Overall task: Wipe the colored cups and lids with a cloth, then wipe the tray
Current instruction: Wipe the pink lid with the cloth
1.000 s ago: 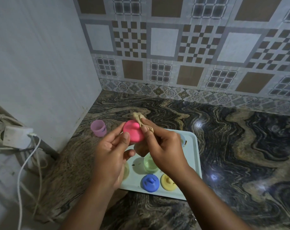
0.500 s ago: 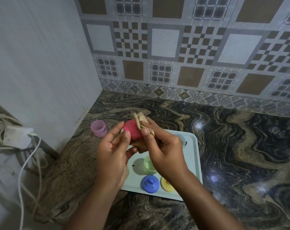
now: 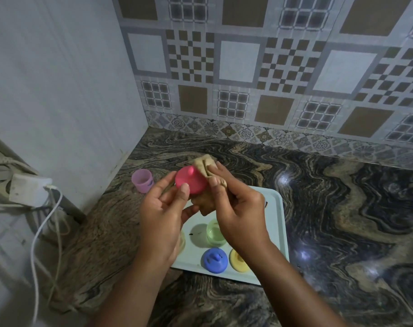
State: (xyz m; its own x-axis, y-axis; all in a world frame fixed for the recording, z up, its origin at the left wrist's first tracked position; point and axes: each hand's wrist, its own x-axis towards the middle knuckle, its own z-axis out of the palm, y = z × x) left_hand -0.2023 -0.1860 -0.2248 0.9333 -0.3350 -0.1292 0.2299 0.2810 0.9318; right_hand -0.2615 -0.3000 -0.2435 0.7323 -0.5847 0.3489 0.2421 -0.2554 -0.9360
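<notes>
My left hand (image 3: 160, 215) pinches a pink lid (image 3: 191, 179) by its rim, held up over the counter. My right hand (image 3: 238, 208) grips a beige cloth (image 3: 204, 165) and presses it against the lid's right side. Below the hands lies a pale blue tray (image 3: 279, 223). On it stand a green cup (image 3: 214, 232), a blue lid (image 3: 214, 260) and a yellow lid (image 3: 238, 261), the last partly hidden by my right wrist. A pink cup (image 3: 142, 180) stands on the counter left of the tray.
The marble counter (image 3: 342, 220) meets a tiled wall at the back and a grey panel (image 3: 59, 90) on the left. A white charger with a hanging cable (image 3: 39, 234) sits at the left edge.
The pink lid has turned in my left hand, its knob now facing up. My right hand has shifted the cloth from the lid's top to its right side.
</notes>
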